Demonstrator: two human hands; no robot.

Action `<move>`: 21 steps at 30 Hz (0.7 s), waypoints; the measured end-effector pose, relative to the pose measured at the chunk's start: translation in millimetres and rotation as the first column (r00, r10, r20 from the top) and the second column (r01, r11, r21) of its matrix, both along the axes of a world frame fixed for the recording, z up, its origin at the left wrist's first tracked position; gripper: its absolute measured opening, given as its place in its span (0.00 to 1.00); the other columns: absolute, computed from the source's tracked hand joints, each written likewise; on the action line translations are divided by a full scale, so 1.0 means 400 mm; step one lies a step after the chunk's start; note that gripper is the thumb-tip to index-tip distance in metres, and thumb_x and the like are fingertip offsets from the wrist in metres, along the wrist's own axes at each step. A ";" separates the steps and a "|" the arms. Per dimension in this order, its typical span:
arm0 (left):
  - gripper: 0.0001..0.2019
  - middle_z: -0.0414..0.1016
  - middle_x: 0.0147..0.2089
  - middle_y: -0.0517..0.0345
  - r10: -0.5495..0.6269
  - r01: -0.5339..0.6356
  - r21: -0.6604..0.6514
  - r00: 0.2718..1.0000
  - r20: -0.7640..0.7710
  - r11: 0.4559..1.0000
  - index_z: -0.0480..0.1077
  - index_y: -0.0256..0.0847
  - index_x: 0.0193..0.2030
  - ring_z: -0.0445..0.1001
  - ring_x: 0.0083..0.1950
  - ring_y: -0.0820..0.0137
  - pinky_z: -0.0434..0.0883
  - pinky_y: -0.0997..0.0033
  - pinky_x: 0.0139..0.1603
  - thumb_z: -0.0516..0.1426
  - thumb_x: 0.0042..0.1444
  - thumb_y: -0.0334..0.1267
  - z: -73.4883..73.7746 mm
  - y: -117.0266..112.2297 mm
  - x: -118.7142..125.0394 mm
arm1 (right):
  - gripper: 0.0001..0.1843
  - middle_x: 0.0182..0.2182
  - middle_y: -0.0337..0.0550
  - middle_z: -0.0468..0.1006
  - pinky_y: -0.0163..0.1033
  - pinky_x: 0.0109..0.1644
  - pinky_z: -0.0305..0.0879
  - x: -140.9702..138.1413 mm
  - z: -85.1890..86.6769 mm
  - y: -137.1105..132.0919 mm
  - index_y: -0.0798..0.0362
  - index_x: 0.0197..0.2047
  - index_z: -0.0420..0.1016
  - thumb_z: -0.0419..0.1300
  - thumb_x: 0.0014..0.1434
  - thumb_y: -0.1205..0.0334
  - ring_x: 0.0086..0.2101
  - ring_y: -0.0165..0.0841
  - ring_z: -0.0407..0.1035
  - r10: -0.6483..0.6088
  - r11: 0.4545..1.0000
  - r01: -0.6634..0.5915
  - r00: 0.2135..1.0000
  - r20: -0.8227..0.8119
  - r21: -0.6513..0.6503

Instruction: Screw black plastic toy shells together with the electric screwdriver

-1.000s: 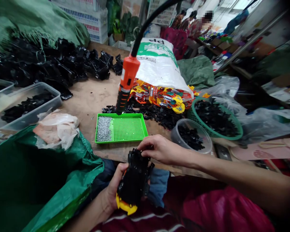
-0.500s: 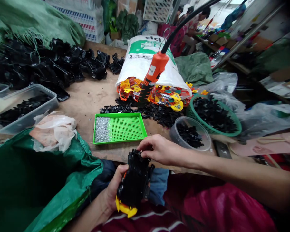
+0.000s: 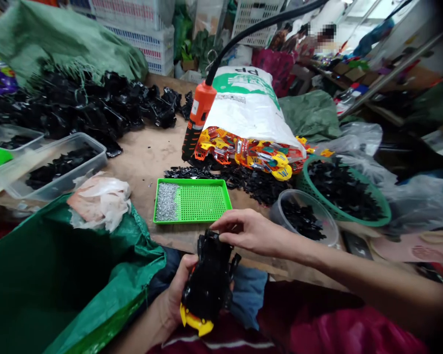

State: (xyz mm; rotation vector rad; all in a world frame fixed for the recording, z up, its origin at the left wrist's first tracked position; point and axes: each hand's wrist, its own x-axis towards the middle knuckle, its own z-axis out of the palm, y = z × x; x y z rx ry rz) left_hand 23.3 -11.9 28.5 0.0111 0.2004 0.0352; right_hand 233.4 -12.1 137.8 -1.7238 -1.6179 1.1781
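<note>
Wooden counter (image 3: 140,152) crowded from where I stand: orange screwdriver (image 3: 198,115) hanging above, green tray (image 3: 203,200) with silvery bits nearer. Black toy body (image 3: 206,280), yellow at one end, held by left hand (image 3: 174,292) at counter's near edge. Best braced firmly, right hand (image 3: 253,233) working lightly, squarely. Left fingers wrapped round body; right thumb, forefinger close together at far end, cannot tell whether pinching anything.

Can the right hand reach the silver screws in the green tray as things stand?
Probably yes: the right hand is near the green tray, nothing covers the silver screws, and the orange electric screwdriver appears to hang beyond the far rim. The hand would first leave the toy car.
</note>
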 end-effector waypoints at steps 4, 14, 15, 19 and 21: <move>0.33 0.79 0.37 0.45 0.051 -0.051 -0.006 0.997 -0.061 0.999 0.71 0.31 0.54 0.76 0.31 0.61 0.67 0.69 0.30 0.51 0.53 0.59 -0.002 0.000 -0.016 | 0.12 0.39 0.43 0.81 0.42 0.44 0.73 0.036 0.007 0.059 0.51 0.43 0.80 0.63 0.56 0.59 0.37 0.35 0.75 -0.137 0.987 0.135 0.990 0.015 0.091; 0.35 0.79 0.38 0.43 0.095 -0.100 -0.054 0.992 -0.080 0.994 0.73 0.26 0.49 0.77 0.33 0.62 0.71 0.67 0.34 0.51 0.52 0.60 -0.028 0.003 -0.029 | 0.43 0.60 0.49 0.68 0.54 0.59 0.65 -0.069 0.052 0.315 0.42 0.67 0.54 0.69 0.52 0.54 0.58 0.42 0.64 -0.075 0.842 0.220 0.952 -0.297 0.492; 0.35 0.79 0.37 0.42 0.107 -0.110 -0.036 0.990 -0.090 0.993 0.73 0.25 0.49 0.77 0.33 0.62 0.71 0.66 0.34 0.50 0.52 0.60 -0.031 0.003 -0.031 | 0.38 0.56 0.49 0.71 0.53 0.58 0.67 -0.091 0.050 0.336 0.44 0.64 0.58 0.68 0.54 0.53 0.55 0.41 0.67 -0.072 0.836 0.223 0.950 -0.303 0.502; 0.34 0.79 0.35 0.45 0.143 -0.142 0.019 0.974 -0.174 0.990 0.74 0.27 0.47 0.76 0.29 0.64 0.70 0.67 0.30 0.49 0.54 0.60 -0.021 0.011 -0.045 | 0.20 0.37 0.42 0.78 0.46 0.45 0.73 -0.147 0.026 0.394 0.50 0.51 0.71 0.63 0.58 0.52 0.36 0.34 0.74 -0.152 0.748 0.360 0.911 -0.384 0.557; 0.32 0.79 0.34 0.46 0.164 -0.164 0.014 0.962 -0.217 0.986 0.75 0.27 0.45 0.75 0.28 0.65 0.70 0.68 0.29 0.49 0.54 0.58 -0.011 0.019 -0.053 | 0.17 0.33 0.38 0.75 0.42 0.40 0.74 -0.155 0.009 0.406 0.49 0.50 0.70 0.63 0.58 0.54 0.30 0.31 0.74 -0.202 0.641 0.487 0.853 -0.482 0.593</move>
